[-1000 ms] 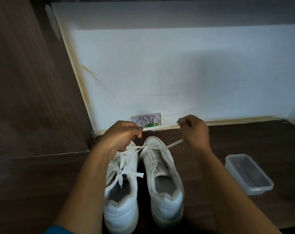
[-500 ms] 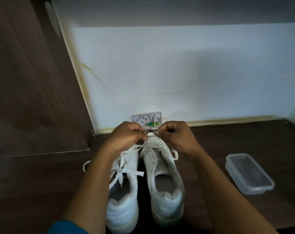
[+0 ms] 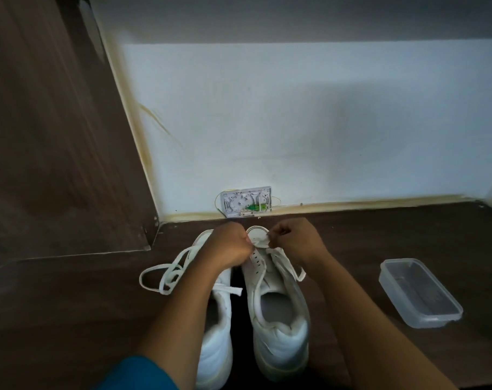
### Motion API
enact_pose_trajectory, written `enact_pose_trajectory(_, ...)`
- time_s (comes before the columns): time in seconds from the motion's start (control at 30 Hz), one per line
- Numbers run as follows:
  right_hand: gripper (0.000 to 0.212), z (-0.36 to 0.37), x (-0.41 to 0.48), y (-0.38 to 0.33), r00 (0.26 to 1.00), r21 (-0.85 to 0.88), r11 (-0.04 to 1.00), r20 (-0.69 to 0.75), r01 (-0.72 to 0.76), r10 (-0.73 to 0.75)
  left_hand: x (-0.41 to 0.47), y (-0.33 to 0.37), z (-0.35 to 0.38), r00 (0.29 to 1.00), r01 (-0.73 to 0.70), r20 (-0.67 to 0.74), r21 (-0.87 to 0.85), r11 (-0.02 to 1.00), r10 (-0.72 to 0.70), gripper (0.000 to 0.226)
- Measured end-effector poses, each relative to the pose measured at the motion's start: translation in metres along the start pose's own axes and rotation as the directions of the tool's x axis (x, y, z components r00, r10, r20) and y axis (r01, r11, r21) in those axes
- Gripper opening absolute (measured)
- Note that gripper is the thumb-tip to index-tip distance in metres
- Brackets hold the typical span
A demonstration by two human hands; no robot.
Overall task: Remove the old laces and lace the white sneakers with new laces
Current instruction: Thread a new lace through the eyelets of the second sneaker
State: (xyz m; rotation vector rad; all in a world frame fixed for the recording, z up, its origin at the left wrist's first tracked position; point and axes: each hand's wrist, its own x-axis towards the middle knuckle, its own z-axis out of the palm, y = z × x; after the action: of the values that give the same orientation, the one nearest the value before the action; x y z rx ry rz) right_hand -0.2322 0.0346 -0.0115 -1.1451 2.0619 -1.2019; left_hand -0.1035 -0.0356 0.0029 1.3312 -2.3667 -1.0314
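Lace (image 3: 261,243) at R sneaker (image 3: 278,319) toe, L hand (image 3: 229,249) & R hand (image 3: 292,240) curled, both pinching it

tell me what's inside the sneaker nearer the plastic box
Only pale lining and insole show in the opening of the sneaker. The toe end is hidden under its tongue and upper.

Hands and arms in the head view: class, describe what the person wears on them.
The left hand and right hand are ungloved. Both forearms are uncovered, with no watch or band at the wrists. A blue sleeve shows on the left arm at the bottom edge; none shows on the right.
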Motion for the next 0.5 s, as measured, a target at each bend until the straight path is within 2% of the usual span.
enact_pose_trajectory(0.07,0.02,0.005,0.002,0.001,1.0,-0.049,0.999,0.027,0.0,0.001,-0.001,0.004,0.005,1.0,0.011,-0.013,0.125,0.992,-0.009,0.021)
enact_pose_trajectory(0.17,0.018,0.01,0.004,0.003,0.998,-0.131,0.991,0.06,0.002,0.005,0.0,0.011,0.01,0.999,0.035,-0.031,0.144,0.989,-0.03,0.034)
enact_pose_trajectory(0.27,0.014,0.013,0.005,0.006,0.997,-0.122,0.992,0.072,0.004,0.005,0.0,0.014,0.01,0.999,0.04,-0.039,0.222,0.974,-0.033,0.034)
enact_pose_trajectory(0.37,0.008,0.017,0.005,0.008,0.998,-0.139,0.99,0.054,-0.01,0.018,0.007,0.011,0.009,0.998,0.052,-0.042,0.198,0.979,-0.044,0.025)
enact_pose_trajectory(0.5,0.014,0.021,0.007,0.009,0.999,-0.222,0.974,0.015,-0.038,0.042,0.014,0.001,0.009,0.996,0.072,-0.065,0.082,0.994,-0.067,0.014)
